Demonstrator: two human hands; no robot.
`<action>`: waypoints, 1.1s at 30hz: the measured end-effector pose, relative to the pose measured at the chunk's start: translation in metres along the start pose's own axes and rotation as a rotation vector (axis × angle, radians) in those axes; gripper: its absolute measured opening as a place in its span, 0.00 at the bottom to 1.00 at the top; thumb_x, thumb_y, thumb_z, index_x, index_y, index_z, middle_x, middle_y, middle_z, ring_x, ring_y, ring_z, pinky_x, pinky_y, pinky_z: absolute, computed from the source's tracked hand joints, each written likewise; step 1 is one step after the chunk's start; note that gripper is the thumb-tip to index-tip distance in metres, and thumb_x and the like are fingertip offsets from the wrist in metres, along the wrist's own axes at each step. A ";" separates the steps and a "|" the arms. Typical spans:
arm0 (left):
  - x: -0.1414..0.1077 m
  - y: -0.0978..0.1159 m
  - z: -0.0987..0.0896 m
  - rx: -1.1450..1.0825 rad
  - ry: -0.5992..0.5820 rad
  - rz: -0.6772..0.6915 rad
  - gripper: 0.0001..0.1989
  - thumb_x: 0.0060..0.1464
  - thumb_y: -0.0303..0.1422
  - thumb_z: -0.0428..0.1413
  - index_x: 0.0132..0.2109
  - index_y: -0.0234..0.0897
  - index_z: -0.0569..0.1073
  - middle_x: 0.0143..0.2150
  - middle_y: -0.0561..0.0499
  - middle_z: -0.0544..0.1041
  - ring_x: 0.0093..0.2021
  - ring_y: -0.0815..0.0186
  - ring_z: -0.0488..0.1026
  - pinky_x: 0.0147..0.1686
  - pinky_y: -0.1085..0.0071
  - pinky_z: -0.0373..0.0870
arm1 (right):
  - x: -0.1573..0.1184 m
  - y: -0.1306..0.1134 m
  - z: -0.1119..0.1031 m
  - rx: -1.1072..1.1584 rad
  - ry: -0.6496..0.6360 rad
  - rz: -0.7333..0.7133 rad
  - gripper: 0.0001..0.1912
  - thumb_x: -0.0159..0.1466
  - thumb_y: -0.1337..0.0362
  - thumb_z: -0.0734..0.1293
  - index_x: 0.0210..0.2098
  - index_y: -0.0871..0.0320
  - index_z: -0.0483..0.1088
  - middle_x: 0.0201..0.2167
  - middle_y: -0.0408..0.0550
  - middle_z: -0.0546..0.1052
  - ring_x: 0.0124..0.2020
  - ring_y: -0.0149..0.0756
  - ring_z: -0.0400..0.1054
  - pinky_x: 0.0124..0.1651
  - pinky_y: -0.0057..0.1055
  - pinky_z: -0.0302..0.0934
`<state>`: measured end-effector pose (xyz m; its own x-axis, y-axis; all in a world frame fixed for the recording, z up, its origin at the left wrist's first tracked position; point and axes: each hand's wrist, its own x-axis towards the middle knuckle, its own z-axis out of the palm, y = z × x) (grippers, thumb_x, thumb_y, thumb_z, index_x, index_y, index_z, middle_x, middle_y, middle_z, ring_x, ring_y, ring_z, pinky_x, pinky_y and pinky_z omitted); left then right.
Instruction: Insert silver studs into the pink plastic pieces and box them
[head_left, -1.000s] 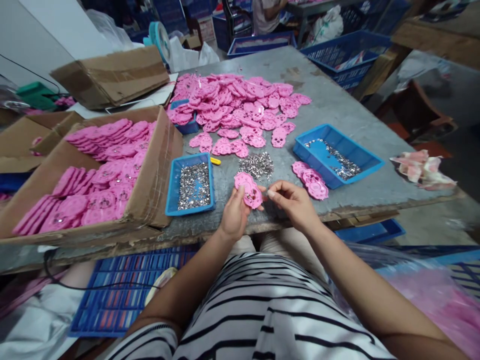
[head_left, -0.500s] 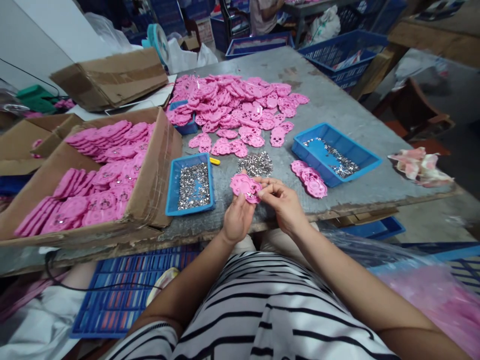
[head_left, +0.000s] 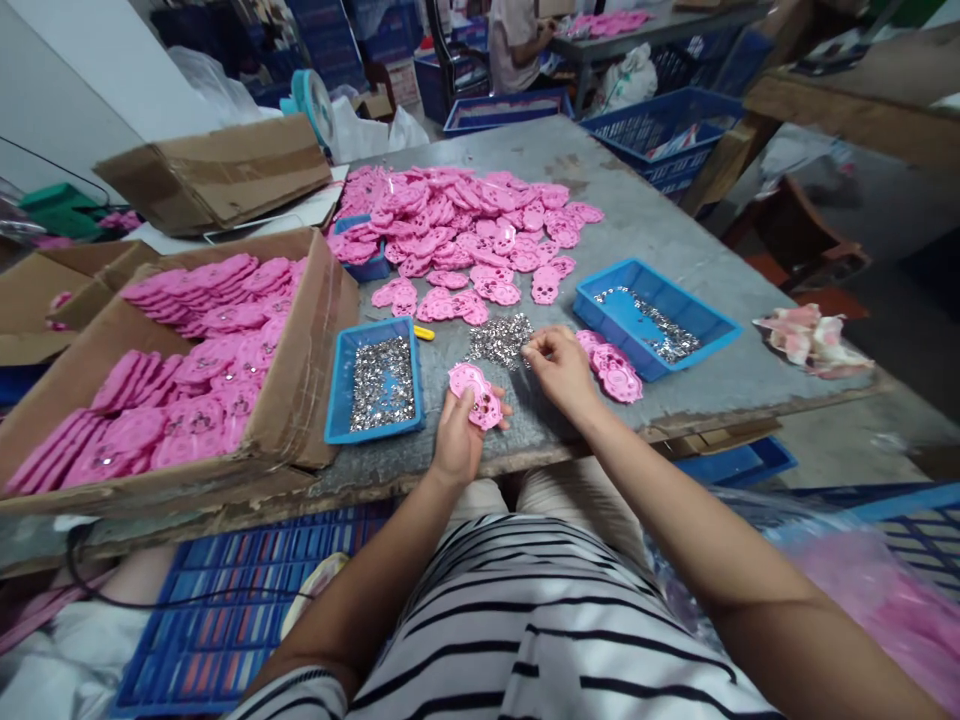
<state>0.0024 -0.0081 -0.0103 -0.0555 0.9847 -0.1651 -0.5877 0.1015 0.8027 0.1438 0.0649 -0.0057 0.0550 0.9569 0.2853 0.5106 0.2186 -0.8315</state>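
Note:
A pink face-shaped piece (head_left: 480, 398) lies in my left hand (head_left: 459, 440), held by the thumb over the fingers. My right hand (head_left: 564, 372) has its fingertips pinched together at the right edge of a loose pile of small silvery parts (head_left: 499, 340); anything between the fingertips is too small to make out. Left of my hands, a blue tray (head_left: 418, 400) holds many similar silvery parts. Another blue tray (head_left: 716, 345) with silvery parts is to the right, and a few pink pieces (head_left: 616, 374) overlap beside it.
A large heap of pink pieces (head_left: 457, 225) covers the table (head_left: 630, 200) farther back. An open cardboard box (head_left: 319, 340) full of stacked pink pieces stands at the left. A yellow-handled tool (head_left: 424, 333) lies by the left tray. A person (head_left: 514, 45) sits in the background.
My right hand has left the pink piece and moved to the silvery pile. My left hand has tilted the piece and lowered it slightly. The camera view has shifted a little.

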 end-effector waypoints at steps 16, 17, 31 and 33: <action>-0.004 -0.001 0.002 0.089 -0.032 -0.002 0.22 0.44 0.37 0.64 0.43 0.37 0.65 0.33 0.52 0.75 0.28 0.69 0.74 0.24 0.74 0.69 | 0.074 0.032 -0.117 -0.416 0.095 0.273 0.04 0.53 0.70 0.69 0.23 0.57 0.71 0.27 0.50 0.75 0.37 0.46 0.71 0.46 0.45 0.61; -0.004 -0.001 0.002 0.089 -0.030 -0.004 0.22 0.43 0.37 0.64 0.42 0.37 0.65 0.33 0.53 0.75 0.27 0.69 0.74 0.24 0.74 0.69 | 0.072 0.032 -0.118 -0.457 0.041 0.285 0.05 0.52 0.72 0.69 0.22 0.57 0.70 0.27 0.50 0.74 0.37 0.47 0.71 0.46 0.46 0.61; -0.005 -0.005 0.002 0.066 -0.005 0.017 0.24 0.41 0.38 0.64 0.43 0.37 0.63 0.32 0.53 0.75 0.25 0.69 0.72 0.23 0.73 0.68 | 0.051 -0.022 -0.004 -0.714 -0.369 -0.112 0.16 0.65 0.67 0.59 0.48 0.61 0.74 0.47 0.58 0.76 0.51 0.46 0.68 0.50 0.36 0.61; -0.005 -0.006 0.001 0.049 -0.013 0.014 0.24 0.40 0.39 0.65 0.42 0.37 0.63 0.32 0.53 0.74 0.25 0.69 0.72 0.22 0.73 0.67 | 0.053 -0.022 0.004 -0.769 -0.364 -0.176 0.16 0.63 0.68 0.61 0.48 0.61 0.74 0.47 0.60 0.75 0.51 0.47 0.68 0.49 0.37 0.61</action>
<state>0.0071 -0.0131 -0.0133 -0.0529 0.9877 -0.1469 -0.5468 0.0944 0.8319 0.1323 0.1118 0.0263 -0.2906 0.9516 0.0999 0.9312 0.3052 -0.1992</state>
